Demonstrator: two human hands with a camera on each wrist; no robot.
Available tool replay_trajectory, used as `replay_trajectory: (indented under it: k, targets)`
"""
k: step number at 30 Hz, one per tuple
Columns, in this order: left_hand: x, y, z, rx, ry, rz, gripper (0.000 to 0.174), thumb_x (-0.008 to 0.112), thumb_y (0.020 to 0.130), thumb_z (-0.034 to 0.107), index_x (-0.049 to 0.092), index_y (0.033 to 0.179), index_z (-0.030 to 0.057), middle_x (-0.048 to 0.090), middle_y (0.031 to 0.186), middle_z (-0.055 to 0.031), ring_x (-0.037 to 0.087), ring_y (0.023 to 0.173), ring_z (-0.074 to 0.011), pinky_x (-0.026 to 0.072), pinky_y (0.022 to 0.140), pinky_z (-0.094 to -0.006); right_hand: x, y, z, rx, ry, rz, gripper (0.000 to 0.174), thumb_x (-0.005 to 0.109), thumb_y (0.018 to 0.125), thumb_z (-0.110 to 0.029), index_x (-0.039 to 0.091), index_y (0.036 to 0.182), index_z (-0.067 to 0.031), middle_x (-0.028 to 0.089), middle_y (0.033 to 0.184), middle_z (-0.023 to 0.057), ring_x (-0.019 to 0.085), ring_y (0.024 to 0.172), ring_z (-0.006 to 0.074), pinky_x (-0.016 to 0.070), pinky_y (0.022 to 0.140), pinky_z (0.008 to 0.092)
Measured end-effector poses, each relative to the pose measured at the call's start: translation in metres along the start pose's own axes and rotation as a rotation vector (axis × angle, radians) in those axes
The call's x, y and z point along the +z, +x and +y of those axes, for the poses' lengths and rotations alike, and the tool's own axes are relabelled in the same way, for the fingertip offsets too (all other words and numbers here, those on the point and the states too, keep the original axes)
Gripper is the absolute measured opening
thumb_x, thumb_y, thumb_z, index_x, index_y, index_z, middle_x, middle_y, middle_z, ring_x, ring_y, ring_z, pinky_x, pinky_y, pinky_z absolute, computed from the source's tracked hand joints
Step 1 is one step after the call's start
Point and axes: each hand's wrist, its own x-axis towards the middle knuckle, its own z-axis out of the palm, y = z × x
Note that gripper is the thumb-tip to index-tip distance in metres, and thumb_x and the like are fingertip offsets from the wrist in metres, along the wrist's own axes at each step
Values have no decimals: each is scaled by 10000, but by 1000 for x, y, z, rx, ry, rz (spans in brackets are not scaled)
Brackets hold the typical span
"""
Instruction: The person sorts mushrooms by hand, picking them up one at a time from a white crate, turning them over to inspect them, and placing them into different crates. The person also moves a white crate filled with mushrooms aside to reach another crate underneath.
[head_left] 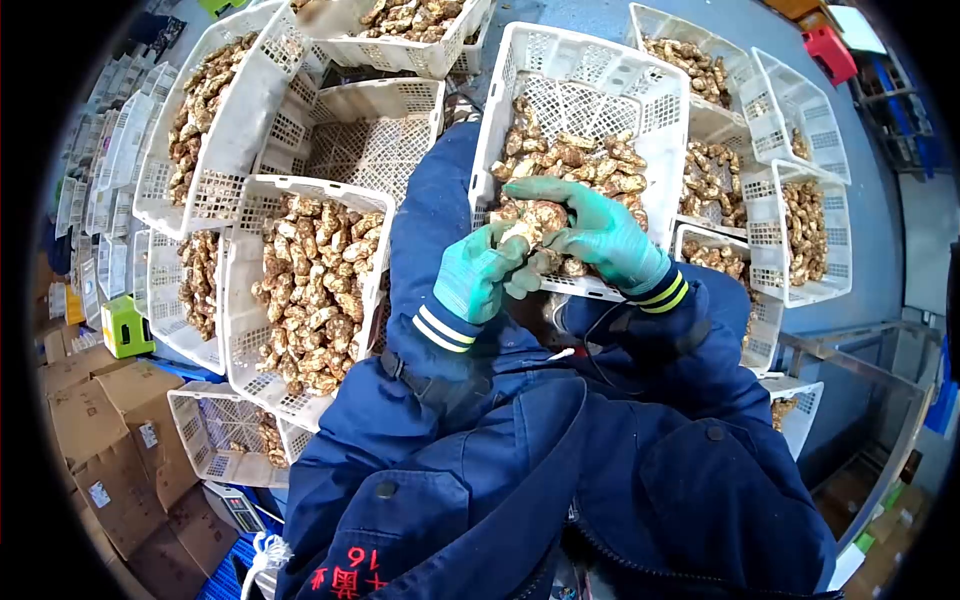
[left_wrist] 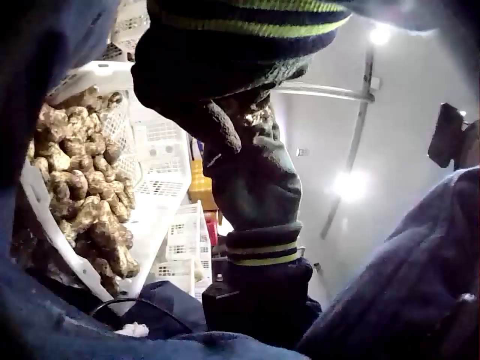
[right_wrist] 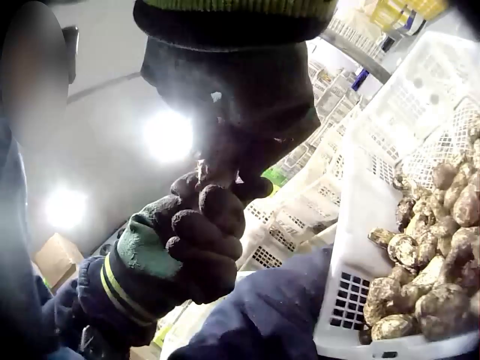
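Both hands wear green gloves and meet over a white plastic crate (head_left: pixel 580 95) partly filled with knobbly brown-and-cream mushrooms (head_left: pixel 565 155). My left hand (head_left: pixel 475 270) pinches a mushroom (head_left: pixel 541 214) from its near-left side with curled fingers. My right hand (head_left: pixel 605 245) holds the same mushroom from the right, its fingers reaching across the top. In the left wrist view the right hand (left_wrist: pixel 259 184) is dark beneath the left, and the mushroom is mostly hidden between them. From the right wrist, the left hand (right_wrist: pixel 187 251) shows curled fingers close against the right hand (right_wrist: pixel 232 97).
Left of the legs stands a crate (head_left: pixel 240 340) heaped with mushrooms, with a crate (head_left: pixel 425 100) with a bare mesh floor behind it. More mushroom crates (head_left: pixel 830 230) are stacked at right. Cardboard boxes (head_left: pixel 85 410), a green stool (head_left: pixel 122 325) and a metal frame (head_left: pixel 890 430) stand around.
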Motion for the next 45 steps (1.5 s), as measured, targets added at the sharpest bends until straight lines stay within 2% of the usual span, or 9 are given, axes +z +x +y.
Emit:
replay_trajectory:
  k: [8, 14, 17, 24, 26, 28, 30, 40, 45]
  targets:
    - [-6, 5, -11, -275, 0, 166, 506, 492, 994, 371, 420, 1385, 59, 618, 1169, -153, 671, 891, -259, 572, 727, -351, -74, 18, 51, 667, -454, -88, 449, 608, 899, -309, 563, 1264, -52, 662, 886, 74, 600, 650, 142, 492, 545, 291]
    - [-26, 20, -37, -322, -162, 5, 391, 418, 1026, 323, 507, 1239, 7, 636, 1032, -92, 642, 829, -179, 535, 728, -290, -115, 132, 9, 88, 116, 314, 580, 560, 950, -324, 385, 1402, -4, 643, 1044, 132, 652, 935, 201, 535, 808, 293]
    - [-24, 20, -29, -246, -278, -1, 363, 414, 1031, 277, 508, 1233, -10, 587, 923, -39, 602, 779, -144, 517, 724, -260, -110, 154, 63, 612, -911, 167, 636, 525, 936, -478, 401, 1433, -100, 614, 1209, 125, 636, 950, 211, 552, 750, 362]
    - [-35, 29, -28, -206, -355, -3, 372, 432, 1031, 237, 487, 1284, -29, 581, 969, -52, 596, 817, -134, 512, 731, -231, -70, 154, 175, 535, -1504, 66, 345, 594, 832, -294, 625, 1112, -94, 633, 1083, 177, 606, 1042, 335, 472, 907, 431]
    - [-54, 38, -51, -202, -599, -90, 384, 442, 1027, 245, 483, 1291, -31, 589, 1007, -62, 611, 871, -149, 518, 750, -242, -93, 148, 170, 458, -1314, 1, 289, 665, 805, -234, 664, 1075, -131, 658, 1070, 108, 643, 968, 262, 496, 820, 385]
    - [-44, 34, -39, -155, -383, 41, 407, 463, 1017, 267, 475, 1289, -35, 592, 1031, -76, 610, 916, -165, 518, 789, -269, -99, 132, 145, 637, -340, 193, 324, 659, 803, -91, 655, 1128, -93, 663, 1085, 64, 629, 925, 171, 494, 793, 294]
    - [-39, 38, -39, -87, -374, 52, 421, 470, 1012, 274, 462, 1297, -36, 593, 1026, -82, 610, 922, -178, 519, 803, -289, -98, 104, 113, 232, -77, 86, 384, 619, 811, 3, 625, 1192, -41, 646, 1142, 45, 597, 949, 114, 478, 822, 233]
    - [-6, 30, -3, 183, -236, 72, 385, 547, 977, 175, 476, 1290, -37, 623, 913, -68, 689, 813, -185, 580, 677, -276, -31, 23, 31, -208, -493, -44, 678, 615, 862, -495, 523, 1315, 1, 563, 1306, 132, 490, 1252, 253, 338, 1091, 387]
    - [1, 17, 1, 288, -120, 136, 480, 636, 925, 196, 473, 1302, -53, 611, 921, -41, 676, 832, -151, 573, 717, -242, -8, 2, 3, 131, -95, 82, 603, 580, 916, -256, 378, 1391, 55, 471, 1387, 161, 526, 1200, 215, 425, 1005, 324]
